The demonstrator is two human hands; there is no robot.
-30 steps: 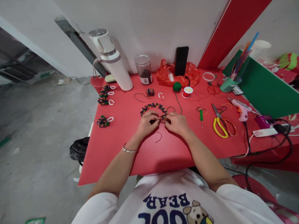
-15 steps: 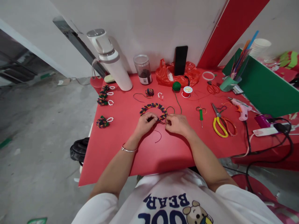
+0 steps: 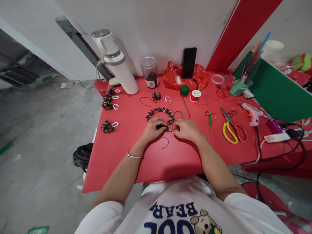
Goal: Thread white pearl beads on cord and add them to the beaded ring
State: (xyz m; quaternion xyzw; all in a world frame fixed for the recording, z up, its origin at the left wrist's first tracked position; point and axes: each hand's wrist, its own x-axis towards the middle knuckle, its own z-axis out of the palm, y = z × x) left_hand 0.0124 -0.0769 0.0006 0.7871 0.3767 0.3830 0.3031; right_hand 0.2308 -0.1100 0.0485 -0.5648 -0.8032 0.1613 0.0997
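Note:
A multicoloured crocheted yarn cord (image 3: 159, 110) curves in an arc on the red table, just beyond my hands. My left hand (image 3: 153, 129) is closed, thumb and fingers pinched on dark yarn near the cord's end. Opposite it, my right hand (image 3: 186, 129) pinches a thin yarn strand, and a short length runs between the two hands. The fingertips partly hide the working end. A loose dark yarn tail (image 3: 167, 143) curls on the table below them. Green yarn trails from a green yarn ball (image 3: 184, 90) toward my right hand.
Several yarn bundles with white bead loops (image 3: 107, 126) lie at left. Behind stand a white thermos (image 3: 124, 74), a jar (image 3: 149, 73) and a phone (image 3: 189, 63). At right lie a green-handled hook (image 3: 210, 120), yellow-and-orange scissors (image 3: 230, 131) and a pink glue gun (image 3: 253, 115).
My left fingers have shifted slightly and my right hand has moved a little to the right. The strand between them shows more plainly now. The cord stays in place.

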